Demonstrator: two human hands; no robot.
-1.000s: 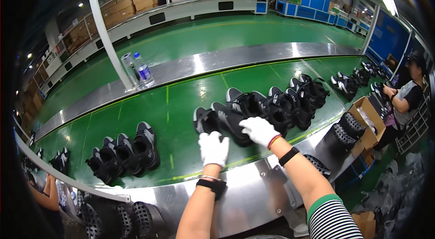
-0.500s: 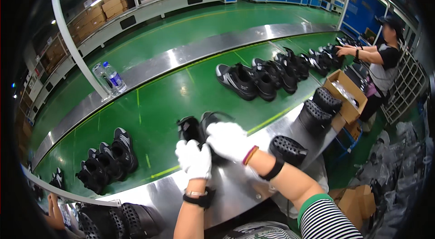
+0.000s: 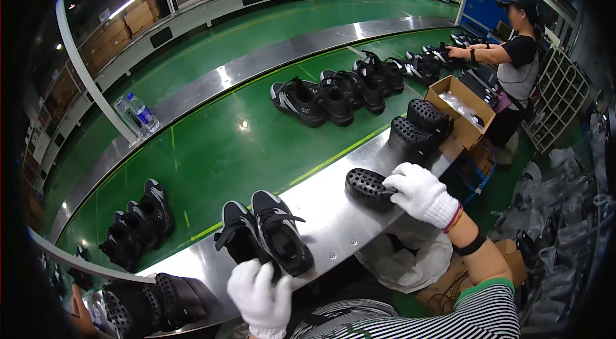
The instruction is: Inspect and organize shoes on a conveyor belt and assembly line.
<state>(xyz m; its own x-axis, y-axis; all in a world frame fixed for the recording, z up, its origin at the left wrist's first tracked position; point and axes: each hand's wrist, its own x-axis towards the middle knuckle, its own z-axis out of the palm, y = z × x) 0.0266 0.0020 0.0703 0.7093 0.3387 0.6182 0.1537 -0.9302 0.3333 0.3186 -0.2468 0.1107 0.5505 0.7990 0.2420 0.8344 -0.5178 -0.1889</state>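
Note:
Side by side on the metal ledge stand two black-and-grey lace-up sneakers, a left one and a right one, toes pointing away from me. My left hand, in a white knit glove, is at the heel of the left sneaker with fingers apart; whether it touches the shoe I cannot tell. Farther right, my gloved right hand has its fingers closed on the near end of a black shoe-shaped block with a dotted surface, which rests on the ledge.
More dotted black blocks stand before a cardboard box. Sneakers line the green belt, with another group at left. A co-worker handles shoes at far right. Bottles stand by a post. Plastic-wrapped items fill the right.
The two sneakers have come from the belt's edge onto the ledge. My right hand has left them and moved right to the dotted block. My left hand has drawn back toward me.

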